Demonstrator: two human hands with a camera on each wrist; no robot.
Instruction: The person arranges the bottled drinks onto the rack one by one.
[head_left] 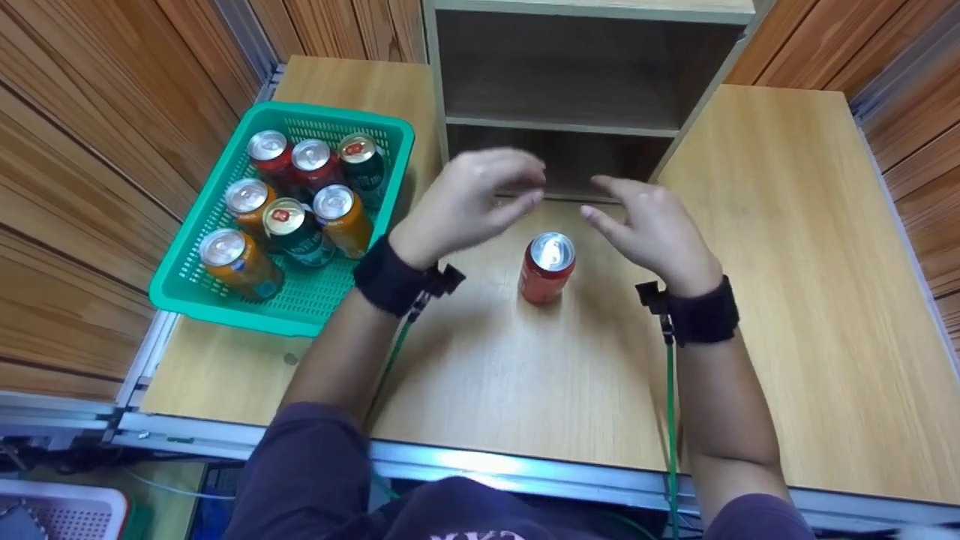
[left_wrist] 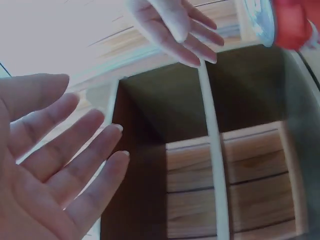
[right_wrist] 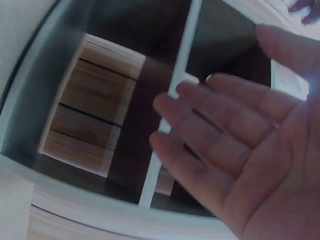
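Note:
A red drink can stands upright on the wooden table, between my two hands. My left hand hovers just up and left of the can, fingers straight and holding nothing; its palm fills the left wrist view. My right hand hovers to the can's right with relaxed, spread fingers, also empty. Neither hand touches the can. A blurred piece of the red can shows at the top right of the left wrist view.
A green basket at the left holds several upright cans in red, orange and dark green. A wooden shelf unit with an open compartment stands right behind the hands. Wood-panelled walls flank the table.

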